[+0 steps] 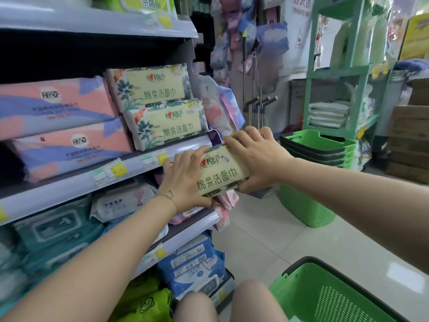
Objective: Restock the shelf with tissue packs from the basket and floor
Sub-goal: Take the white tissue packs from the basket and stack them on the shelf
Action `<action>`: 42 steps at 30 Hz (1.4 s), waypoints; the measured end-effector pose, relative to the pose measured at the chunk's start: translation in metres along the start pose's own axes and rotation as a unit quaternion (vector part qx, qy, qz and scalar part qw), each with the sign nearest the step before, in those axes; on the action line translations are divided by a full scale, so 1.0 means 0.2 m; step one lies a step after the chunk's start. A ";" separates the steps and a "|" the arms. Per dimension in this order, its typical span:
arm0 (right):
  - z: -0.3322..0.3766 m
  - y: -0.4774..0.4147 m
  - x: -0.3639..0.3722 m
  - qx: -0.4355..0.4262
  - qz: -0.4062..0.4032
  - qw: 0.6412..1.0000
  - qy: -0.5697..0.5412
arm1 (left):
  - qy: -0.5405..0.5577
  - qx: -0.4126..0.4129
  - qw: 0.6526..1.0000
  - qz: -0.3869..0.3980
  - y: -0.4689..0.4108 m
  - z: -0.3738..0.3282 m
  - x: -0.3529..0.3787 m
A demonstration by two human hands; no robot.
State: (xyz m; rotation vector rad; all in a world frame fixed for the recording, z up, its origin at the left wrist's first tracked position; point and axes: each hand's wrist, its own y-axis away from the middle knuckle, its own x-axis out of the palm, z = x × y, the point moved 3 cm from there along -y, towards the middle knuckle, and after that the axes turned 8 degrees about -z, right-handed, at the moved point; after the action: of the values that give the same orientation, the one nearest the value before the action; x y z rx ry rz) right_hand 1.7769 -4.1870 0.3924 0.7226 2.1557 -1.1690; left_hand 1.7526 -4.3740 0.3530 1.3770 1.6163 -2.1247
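Note:
A cream and green tissue pack (pixel 219 174) is held in the air just in front of the shelf edge (pixel 130 169), between both hands. My left hand (pixel 185 180) grips its left end. My right hand (pixel 254 156) grips its right end, fingers over the top and thumb underneath. Two matching packs (pixel 162 108) lie stacked on the middle shelf just above and left of the held one. The green basket (pixel 329 296) stands at the lower right beside my knees.
Pink and blue tissue packs (pixel 58 126) fill the middle shelf's left side. Wet-wipe packs (pixel 58 228) sit on the shelf below. A stack of green baskets (pixel 318 147) and a green rack (pixel 343 73) stand on the tiled floor ahead. Cardboard boxes (pixel 408 131) are at the right.

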 end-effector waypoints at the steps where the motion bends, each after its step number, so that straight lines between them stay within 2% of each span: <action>1: -0.01 -0.03 -0.02 -0.002 -0.004 1.000 0.007 | -0.008 0.006 1.000 -0.017 -0.01 0.01 -0.03; 5: -0.04 -0.15 -0.09 -0.003 -0.047 0.999 0.028 | -0.048 0.034 0.996 -0.067 -0.09 0.06 -0.15; 15: -0.07 -0.45 -0.24 0.051 -0.134 0.989 0.024 | -0.245 0.097 0.960 -0.094 -0.35 0.22 -0.45; 23: -0.07 -0.68 -0.25 0.091 -0.203 0.975 0.015 | -0.325 0.123 0.928 -0.134 -0.53 0.37 -0.60; 27: -0.08 -0.78 -0.24 0.108 -0.223 0.969 0.011 | -0.362 0.130 0.914 -0.125 -0.62 0.43 -0.63; 35: -0.03 -0.97 -0.10 0.135 -0.184 0.969 -0.095 | -0.406 0.131 0.898 -0.111 -0.73 0.56 -0.57; 42: -0.01 -1.04 0.00 0.126 -0.172 0.962 -0.173 | -0.369 0.071 0.922 -0.096 -0.75 0.62 -0.49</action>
State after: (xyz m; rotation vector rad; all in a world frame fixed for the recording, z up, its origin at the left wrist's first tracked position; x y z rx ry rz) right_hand 1.6327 -4.2842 0.5079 0.2187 1.8984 -1.6379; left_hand 1.6496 -4.4528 0.5291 0.3267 1.3222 -2.4662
